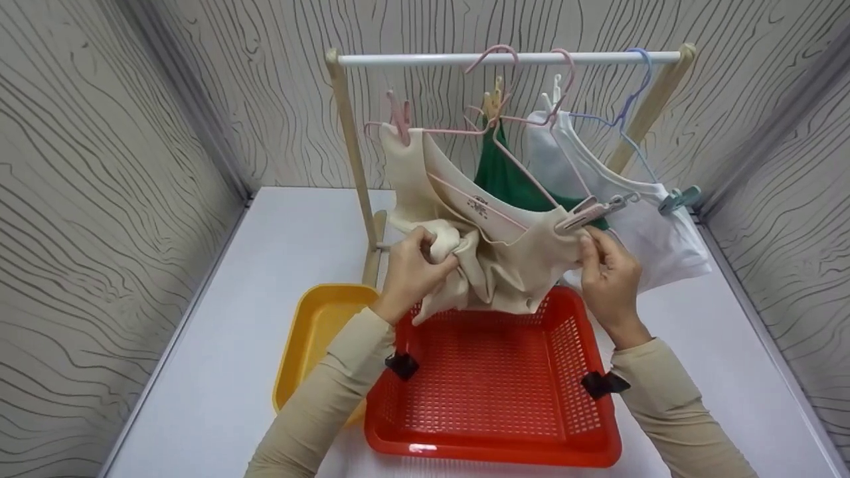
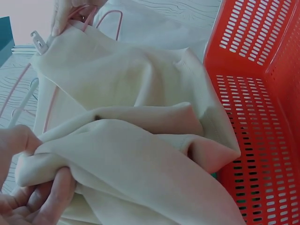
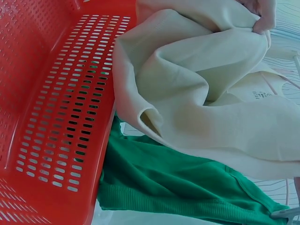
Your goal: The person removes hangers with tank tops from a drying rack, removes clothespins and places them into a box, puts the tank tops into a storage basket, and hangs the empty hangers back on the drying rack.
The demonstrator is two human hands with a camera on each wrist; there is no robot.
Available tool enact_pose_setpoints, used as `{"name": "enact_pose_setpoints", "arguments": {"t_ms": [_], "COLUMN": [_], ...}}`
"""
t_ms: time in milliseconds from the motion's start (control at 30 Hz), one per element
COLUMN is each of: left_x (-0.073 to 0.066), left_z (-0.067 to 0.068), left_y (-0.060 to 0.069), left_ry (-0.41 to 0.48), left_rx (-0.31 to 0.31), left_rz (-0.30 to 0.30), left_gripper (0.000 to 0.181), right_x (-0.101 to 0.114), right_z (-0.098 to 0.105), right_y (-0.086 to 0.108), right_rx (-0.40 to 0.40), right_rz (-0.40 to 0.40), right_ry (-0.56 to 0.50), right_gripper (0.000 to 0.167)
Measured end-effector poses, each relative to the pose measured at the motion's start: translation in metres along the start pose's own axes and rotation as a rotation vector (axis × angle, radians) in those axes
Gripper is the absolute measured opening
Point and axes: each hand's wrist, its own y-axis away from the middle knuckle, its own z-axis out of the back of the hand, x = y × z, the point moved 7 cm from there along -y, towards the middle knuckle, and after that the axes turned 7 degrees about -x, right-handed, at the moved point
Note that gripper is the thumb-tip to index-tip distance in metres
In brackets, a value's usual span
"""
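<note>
A beige top [image 1: 511, 272] hangs on a pink hanger [image 1: 451, 131], its hook at the rack's bar. One pink clothespin [image 1: 400, 119] clips the left shoulder, and a pale pink clothespin [image 1: 583, 214] sits at the right shoulder. My left hand [image 1: 413, 273] grips a bunched fold of the top's lower left part; the left wrist view shows thumb and fingers around the cloth [image 2: 131, 145]. Just below the right clothespin, my right hand [image 1: 611, 275] pinches the top's shoulder edge between thumb and fingers. Printed marks show inside the neckline.
Behind hang a green garment [image 3: 154, 173] and a white top [image 1: 564, 153], the latter on a blue hanger [image 1: 624, 109] with a teal clothespin [image 1: 680, 199]. A red basket [image 1: 491, 458] stands below the beige top, beside a yellow tray [image 1: 319, 332]. The rack's white bar [image 1: 425, 60] spans the back.
</note>
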Motion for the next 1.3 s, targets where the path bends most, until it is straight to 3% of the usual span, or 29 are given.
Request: {"name": "enact_pose_setpoints", "arguments": {"t_ms": [267, 533, 700, 967, 1167, 1300], "left_x": [-0.004, -0.014, -0.015, -0.012, -0.008, -0.004], "left_z": [-0.006, -0.011, -0.018, -0.029, -0.042, -0.052], "left_y": [0.012, 0.028, 0.039, 0.056, 0.067, 0.074], "left_ry": [0.003, 0.014, 0.044, 0.034, -0.026, -0.08], "left_rx": [0.06, 0.098, 0.138, 0.178, 0.275, 0.367], "left_rz": [0.029, 0.032, 0.067, 0.07, 0.083, 0.032], "left_gripper": [0.024, 0.024, 0.023, 0.021, 0.021, 0.023], "right_x": [-0.004, -0.013, -0.018, -0.023, -0.031, -0.034], "right_z": [0.006, 0.012, 0.016, 0.017, 0.021, 0.023], "right_y": [0.0, 0.004, 0.005, 0.01, 0.014, 0.015], "right_rx": [0.01, 0.03, 0.045, 0.093, 0.109, 0.121], "right_rz": [0.026, 0.002, 0.005, 0.052, 0.005, -0.028], "right_ry": [-0.029, -0.032, -0.024, 0.0, -0.004, -0.048], "right_gripper": [0.015, 0.014, 0.014, 0.012, 0.013, 0.012]}}
